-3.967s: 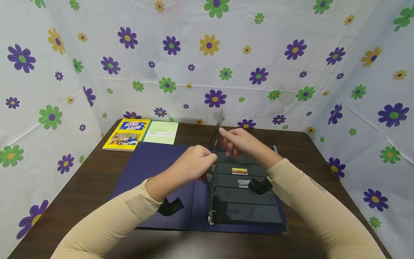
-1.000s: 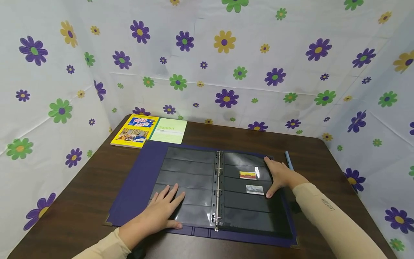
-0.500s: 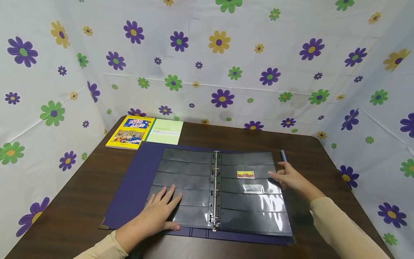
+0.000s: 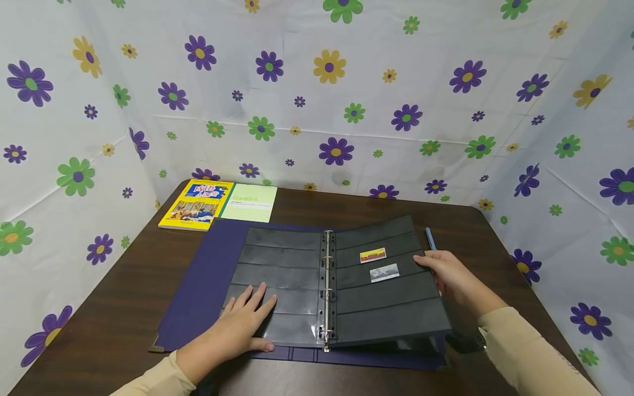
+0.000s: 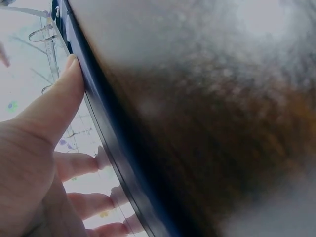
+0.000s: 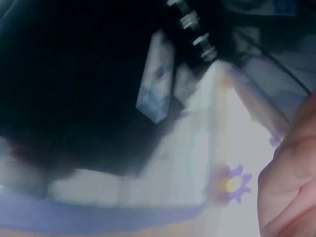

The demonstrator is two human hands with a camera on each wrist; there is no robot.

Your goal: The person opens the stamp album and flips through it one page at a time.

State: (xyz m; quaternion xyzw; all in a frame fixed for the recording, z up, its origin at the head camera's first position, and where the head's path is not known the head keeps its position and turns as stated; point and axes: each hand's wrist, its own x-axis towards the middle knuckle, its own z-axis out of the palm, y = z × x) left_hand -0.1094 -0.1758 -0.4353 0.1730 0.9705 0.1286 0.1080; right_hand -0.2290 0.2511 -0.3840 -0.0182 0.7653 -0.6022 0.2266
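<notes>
A purple ring binder (image 4: 198,280) lies spread on the table, black pocket pages on both sides of its metal rings (image 4: 327,286). My left hand (image 4: 238,327) rests with spread fingers on the lower part of the left page (image 4: 282,275). In the left wrist view its thumb (image 5: 64,98) lies along the binder's edge. My right hand (image 4: 458,278) pinches the outer edge of the right page (image 4: 386,308), which is lifted at a slant off the pages below. Two stamps sit in that page's pockets, a red and yellow stamp (image 4: 372,255) and a grey stamp (image 4: 384,273).
A yellow book (image 4: 195,206) and a pale green Gambit notepad (image 4: 249,202) lie behind the binder at the back left. A blue pen (image 4: 430,238) lies right of it, just beyond my right hand. Flower-printed cloth (image 4: 297,110) hangs round the table (image 4: 124,286).
The upright page from earlier now lies on the left. My right hand went from resting on the right page to pinching its edge and raising it. My left hand stayed on the left page lately.
</notes>
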